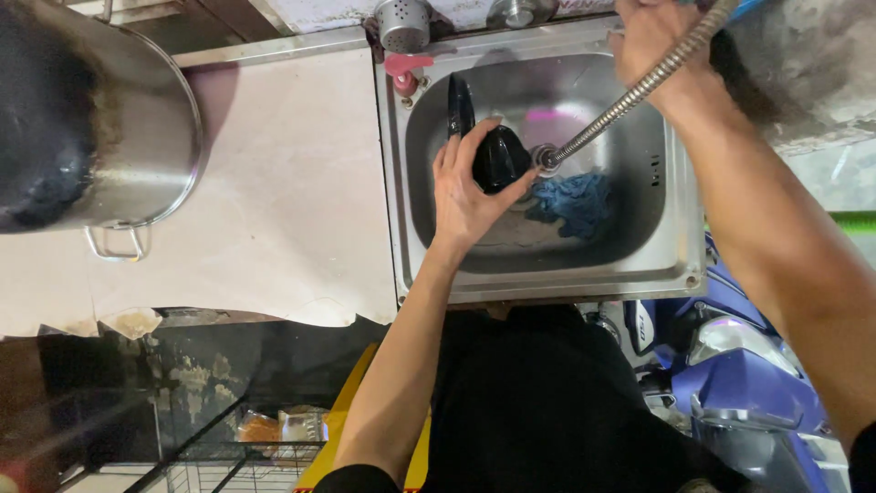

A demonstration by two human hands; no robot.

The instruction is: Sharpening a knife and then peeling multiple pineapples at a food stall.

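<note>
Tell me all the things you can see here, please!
Black ladle: 1, black, inside the sink, held.
Sink: 1, steel, right of the counter.
Hose: 1, metal, flexible, running down into the sink.
Cloth: 1, blue, on the sink bottom.
Big pot: 1, steel, on the counter, left.
Counter: 1, pale.
Scooter: 1, purple, lower right.
Left hand: gripping the ladle.
Right hand: up at the hose.

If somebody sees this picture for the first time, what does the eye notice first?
First, the left hand gripping a black ladle over the steel sink, with a blue cloth lying in the basin. Then the right hand at the top, at a metal hose, and the big steel pot far left.
</note>
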